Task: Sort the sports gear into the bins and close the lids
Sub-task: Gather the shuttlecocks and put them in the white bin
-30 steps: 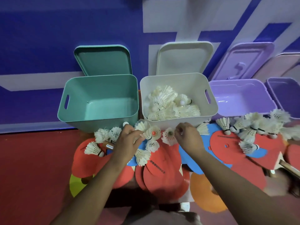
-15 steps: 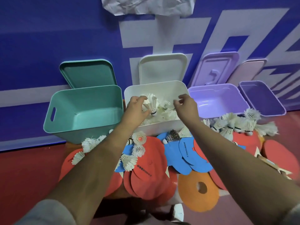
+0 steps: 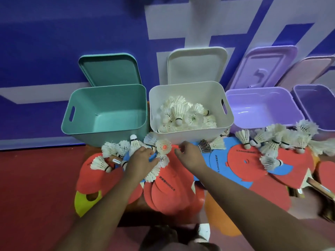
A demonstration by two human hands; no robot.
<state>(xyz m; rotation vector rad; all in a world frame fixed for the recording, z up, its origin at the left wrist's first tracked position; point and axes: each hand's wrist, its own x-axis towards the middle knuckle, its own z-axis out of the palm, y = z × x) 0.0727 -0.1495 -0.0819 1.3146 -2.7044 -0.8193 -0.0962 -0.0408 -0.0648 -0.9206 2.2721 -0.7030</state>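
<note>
head view: we've both hands just in front of the white bin (image 3: pixel 190 135) since shuttlecocks (image 3: pixel 164 146) go there, left hand (image 3: pixel 140 161) fingers closing on some, right hand (image 3: pixel 188 154) fingertips pinched, contents unclear.

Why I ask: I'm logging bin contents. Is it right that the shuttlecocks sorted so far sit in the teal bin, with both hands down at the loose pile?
Not quite: the head view shows the shuttlecocks in the white bin; the teal bin holds nothing. The left hand and right hand are at the loose pile.
</note>
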